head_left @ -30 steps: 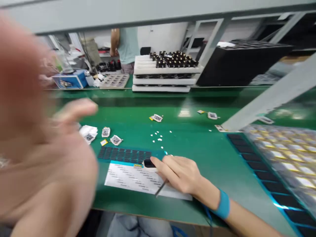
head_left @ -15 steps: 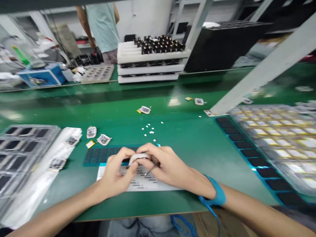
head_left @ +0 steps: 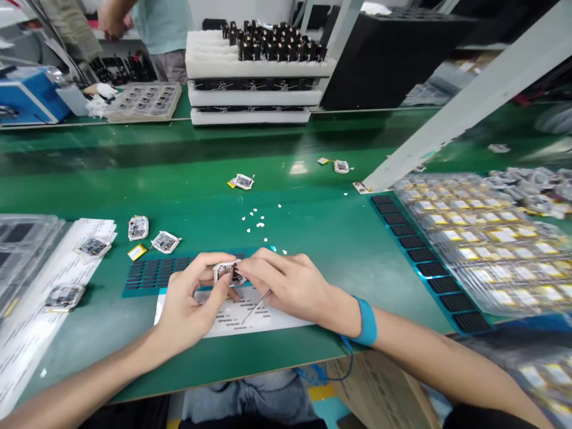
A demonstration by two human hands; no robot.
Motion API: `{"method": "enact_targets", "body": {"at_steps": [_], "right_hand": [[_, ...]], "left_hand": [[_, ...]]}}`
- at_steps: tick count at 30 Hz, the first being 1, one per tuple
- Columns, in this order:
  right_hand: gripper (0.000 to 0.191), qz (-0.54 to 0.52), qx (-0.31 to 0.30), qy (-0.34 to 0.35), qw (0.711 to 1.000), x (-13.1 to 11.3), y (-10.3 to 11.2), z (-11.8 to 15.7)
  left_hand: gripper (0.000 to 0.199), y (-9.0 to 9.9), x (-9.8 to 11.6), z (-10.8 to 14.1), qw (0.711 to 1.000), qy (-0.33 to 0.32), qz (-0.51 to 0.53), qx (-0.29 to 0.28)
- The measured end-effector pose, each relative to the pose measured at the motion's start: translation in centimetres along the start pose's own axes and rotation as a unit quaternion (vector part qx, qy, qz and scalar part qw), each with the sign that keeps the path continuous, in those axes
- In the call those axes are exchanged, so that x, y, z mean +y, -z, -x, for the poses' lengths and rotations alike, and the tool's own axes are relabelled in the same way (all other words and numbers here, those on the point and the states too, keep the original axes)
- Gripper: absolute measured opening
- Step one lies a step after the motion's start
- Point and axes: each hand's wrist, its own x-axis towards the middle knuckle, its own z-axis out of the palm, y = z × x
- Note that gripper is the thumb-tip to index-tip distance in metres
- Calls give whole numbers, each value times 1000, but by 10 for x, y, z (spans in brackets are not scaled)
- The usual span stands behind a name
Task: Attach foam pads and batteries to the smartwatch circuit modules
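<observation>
Between both hands is a small white-framed device point(head_left: 229, 272) with its circuit side facing up. My left hand point(head_left: 192, 298) grips it by its left and lower edges, thumb on the near side. My right hand point(head_left: 290, 286), with a blue band at the wrist, has its fingertips at the device's right edge. A thin metal tool point(head_left: 256, 308) slants down from the right fingers over a printed white sheet point(head_left: 223, 326). Behind the hands lies a teal sheet of dark strips point(head_left: 149, 273). Several similar devices, one of them here point(head_left: 165, 242), lie to the left.
Clear trays of yellow-edged parts point(head_left: 482, 238) and a strip of black pads point(head_left: 420, 255) are at the right. White scraps point(head_left: 260, 225) lie beyond the hands. A slanted white post point(head_left: 447, 107) meets the table. Foam trays point(head_left: 250, 113) and a person point(head_left: 163, 30) are behind.
The view has shifted, so most things appear further left and higher. The held device has tilted from edge-on to show its circuit side, and the thin tool now shows more of its length.
</observation>
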Motion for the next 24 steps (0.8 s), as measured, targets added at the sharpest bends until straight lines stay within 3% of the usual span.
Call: {"method": "enact_targets", "body": {"at_steps": [5,11,15,19,21,24], "right_hand": [[15,18,6,14,1000,-2,0,0],[27,22,5,37,999,-7,7,-4],[16,-142,8,-5,990,0,8,-6],[17,-346,-10,-78,935,6,9,-13],[15,-377,-41,-127,916,6,11,-16],[18,-372,-85,-161,910,3,12,-17]], "left_hand": [[5,1,1,-3,1000,-14,-17,-8],[5,5,2,0,999,-10,-31,-29],[8,5,-1,2,1000,-3,-4,-28],[10,7,-3,1,999,-30,-14,-15],[12,8,-4,1,996,-63,-59,-12],[14,8,-3,4,987,-100,-129,-8]]}}
